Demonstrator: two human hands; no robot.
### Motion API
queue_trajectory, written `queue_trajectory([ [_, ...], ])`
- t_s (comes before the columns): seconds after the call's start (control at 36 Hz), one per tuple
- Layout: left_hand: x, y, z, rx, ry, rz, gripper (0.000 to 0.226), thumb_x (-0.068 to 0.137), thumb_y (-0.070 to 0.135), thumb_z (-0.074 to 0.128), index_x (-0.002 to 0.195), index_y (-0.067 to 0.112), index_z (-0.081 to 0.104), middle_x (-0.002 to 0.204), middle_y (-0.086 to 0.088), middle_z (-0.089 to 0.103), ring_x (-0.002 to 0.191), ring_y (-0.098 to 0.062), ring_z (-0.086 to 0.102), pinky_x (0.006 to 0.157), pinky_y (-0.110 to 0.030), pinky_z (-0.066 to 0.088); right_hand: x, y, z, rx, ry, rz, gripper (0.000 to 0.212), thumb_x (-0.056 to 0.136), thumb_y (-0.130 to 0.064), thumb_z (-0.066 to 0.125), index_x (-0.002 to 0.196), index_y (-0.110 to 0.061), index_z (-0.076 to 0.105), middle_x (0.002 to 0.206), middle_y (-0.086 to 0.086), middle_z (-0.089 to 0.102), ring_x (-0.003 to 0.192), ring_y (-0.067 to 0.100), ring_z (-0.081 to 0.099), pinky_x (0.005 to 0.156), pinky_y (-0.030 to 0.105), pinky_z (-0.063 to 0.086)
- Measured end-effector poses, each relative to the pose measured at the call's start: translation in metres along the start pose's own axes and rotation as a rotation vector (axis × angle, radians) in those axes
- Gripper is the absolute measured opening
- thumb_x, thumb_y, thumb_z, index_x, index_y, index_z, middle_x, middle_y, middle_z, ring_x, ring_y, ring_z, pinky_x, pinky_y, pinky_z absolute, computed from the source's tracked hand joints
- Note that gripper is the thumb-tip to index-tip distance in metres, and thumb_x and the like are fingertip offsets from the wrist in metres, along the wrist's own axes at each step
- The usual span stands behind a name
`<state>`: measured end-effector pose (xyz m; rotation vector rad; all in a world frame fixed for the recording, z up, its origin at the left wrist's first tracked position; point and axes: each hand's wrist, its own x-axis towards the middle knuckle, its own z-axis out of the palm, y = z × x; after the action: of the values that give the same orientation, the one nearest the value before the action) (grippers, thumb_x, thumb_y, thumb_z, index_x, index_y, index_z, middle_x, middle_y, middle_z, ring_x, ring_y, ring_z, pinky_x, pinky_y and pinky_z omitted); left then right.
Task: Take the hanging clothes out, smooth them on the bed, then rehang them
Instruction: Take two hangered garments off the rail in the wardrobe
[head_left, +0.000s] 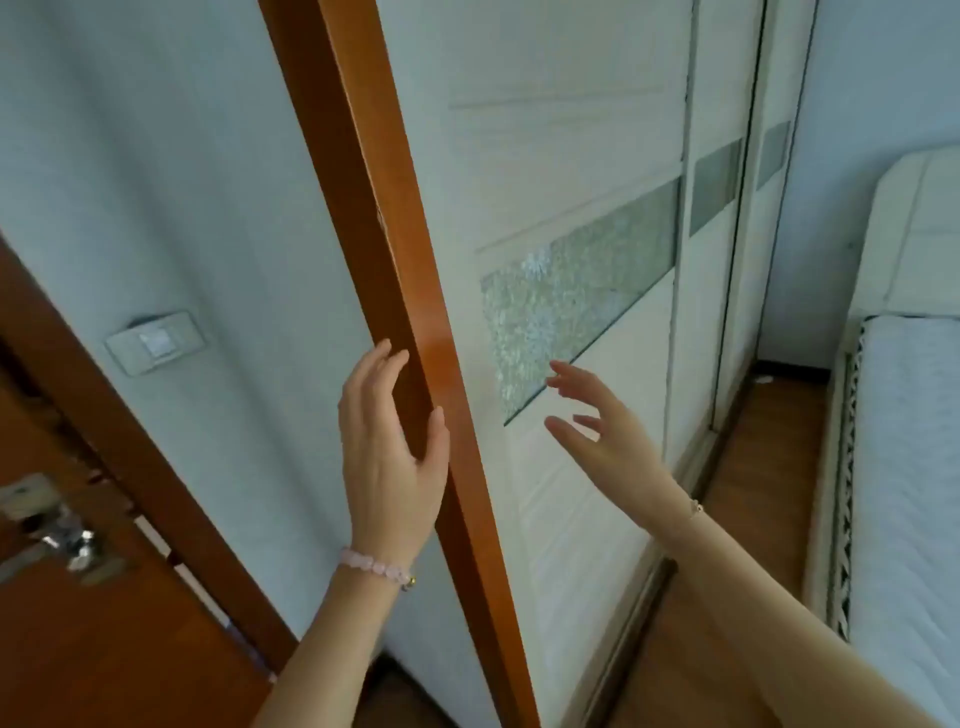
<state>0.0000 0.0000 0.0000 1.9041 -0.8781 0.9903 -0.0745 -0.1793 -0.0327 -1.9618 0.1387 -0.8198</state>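
Head view: we see no hanging clothes at all, and we judge they hang behind the closed white sliding wardrobe door with a frosted, speckled glass band (571, 156), so opening it comes first. The door stands upright, its long axis running floor to ceiling, and its track runs along the floor away from us towards the far wall. Any push must therefore go sideways along that track, not inward.

Our left hand (392, 447) lies against the tall orange-brown wooden upright (374, 208) at the door's near edge, fingers fairly straight along its left side and thumb on its front face — resting there, not clenched. Our right hand (602, 431) is the nearer one to the door panel, just below the glass band, with fingers spread and holding nothing. We cannot tell whether its fingertips touch the surface.

The white bed with a pale mattress (909, 467) lies to our right, across a strip of wooden floor from the wardrobe — close by for laying garments down.
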Motion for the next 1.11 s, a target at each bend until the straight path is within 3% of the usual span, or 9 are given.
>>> queue_trajectory([
  [0.06, 0.015, 0.002, 0.002, -0.016, -0.018, -0.078, 0.066, 0.088, 0.021, 0.062, 0.144, 0.013, 0.028, 0.152, -0.010, 0.030, 0.140, -0.012, 0.026, 0.110, -0.001, 0.017, 0.015, -0.010, 0.007, -0.046, -0.006, -0.064, 0.053, 0.091, -0.023, 0.058, 0.138, -0.035, 0.037, 0.135, -0.020, 0.045, 0.125, -0.003, 0.042, 0.103, 0.018, 0.035],
  [0.17, 0.030, 0.006, 0.018, -0.004, -0.104, -0.187, 0.087, 0.085, 0.026, 0.067, 0.151, 0.016, 0.011, 0.160, -0.004, 0.013, 0.145, -0.011, 0.012, 0.110, -0.022, 0.017, 0.043, -0.015, 0.028, -0.070, -0.035, -0.128, 0.056, 0.092, -0.026, 0.055, 0.143, -0.029, 0.032, 0.145, -0.017, 0.036, 0.135, 0.002, 0.031, 0.114, 0.028, 0.028],
  [0.31, 0.028, -0.001, 0.030, 0.069, -0.076, -0.178, 0.092, 0.083, 0.028, 0.069, 0.146, 0.025, 0.002, 0.159, 0.002, 0.010, 0.141, -0.006, 0.006, 0.110, -0.022, 0.014, 0.065, -0.017, 0.053, 0.016, 0.016, -0.138, 0.061, 0.092, -0.030, 0.056, 0.145, -0.031, 0.027, 0.140, -0.027, 0.028, 0.131, -0.009, 0.024, 0.107, 0.007, 0.018],
  [0.36, 0.026, -0.005, 0.031, 0.029, -0.073, -0.180, 0.091, 0.082, 0.028, 0.069, 0.143, 0.032, 0.002, 0.156, 0.011, 0.008, 0.141, -0.005, 0.008, 0.109, -0.013, 0.013, 0.069, -0.016, 0.060, 0.095, 0.032, -0.126, 0.062, 0.089, -0.032, 0.059, 0.143, -0.036, 0.027, 0.141, -0.027, 0.030, 0.131, -0.010, 0.027, 0.102, 0.000, 0.019],
  [0.47, 0.027, -0.011, 0.032, -0.039, -0.072, -0.185, 0.095, 0.079, 0.042, 0.066, 0.146, 0.048, -0.001, 0.155, 0.016, 0.008, 0.143, -0.003, 0.010, 0.107, -0.012, 0.018, 0.072, -0.009, 0.061, 0.181, 0.055, -0.131, 0.062, 0.083, -0.031, 0.067, 0.137, -0.038, 0.036, 0.132, -0.029, 0.036, 0.128, -0.005, 0.036, 0.106, 0.016, 0.033],
  [0.64, 0.025, -0.015, 0.036, -0.050, -0.062, -0.171, 0.089, 0.076, 0.046, 0.060, 0.133, 0.063, -0.006, 0.148, 0.030, 0.001, 0.131, 0.029, -0.005, 0.105, -0.003, 0.014, 0.074, 0.000, 0.064, 0.132, 0.059, -0.153, 0.067, 0.078, -0.031, 0.071, 0.137, -0.035, 0.039, 0.126, -0.022, 0.041, 0.119, -0.001, 0.044, 0.101, 0.021, 0.041],
  [0.86, 0.025, -0.020, 0.030, 0.026, -0.045, -0.102, 0.089, 0.075, 0.047, 0.061, 0.142, 0.043, 0.002, 0.153, 0.011, 0.015, 0.138, 0.003, 0.012, 0.103, -0.002, 0.017, 0.074, 0.002, 0.064, 0.173, 0.087, -0.186, 0.070, 0.079, -0.025, 0.072, 0.140, -0.029, 0.040, 0.120, -0.019, 0.047, 0.114, -0.001, 0.049, 0.094, 0.014, 0.044],
  [0.92, 0.022, -0.021, 0.028, 0.122, -0.008, -0.059, 0.086, 0.076, 0.045, 0.062, 0.146, 0.028, 0.015, 0.153, 0.002, 0.027, 0.138, -0.008, 0.025, 0.106, -0.014, 0.029, 0.074, 0.002, 0.063, 0.205, 0.103, -0.171, 0.068, 0.079, -0.023, 0.072, 0.139, -0.030, 0.040, 0.121, -0.017, 0.048, 0.113, -0.004, 0.049, 0.094, 0.011, 0.044],
  [1.11, -0.023, -0.007, 0.055, 0.144, 0.096, 0.309, 0.030, 0.095, 0.026, 0.046, 0.123, 0.013, 0.046, 0.127, -0.004, 0.047, 0.116, -0.017, 0.050, 0.091, -0.033, 0.054, 0.087, 0.012, 0.050, 0.170, 0.158, -0.168, 0.062, 0.081, -0.024, 0.070, 0.135, -0.036, 0.041, 0.122, -0.014, 0.051, 0.111, -0.008, 0.050, 0.087, 0.008, 0.046],
])
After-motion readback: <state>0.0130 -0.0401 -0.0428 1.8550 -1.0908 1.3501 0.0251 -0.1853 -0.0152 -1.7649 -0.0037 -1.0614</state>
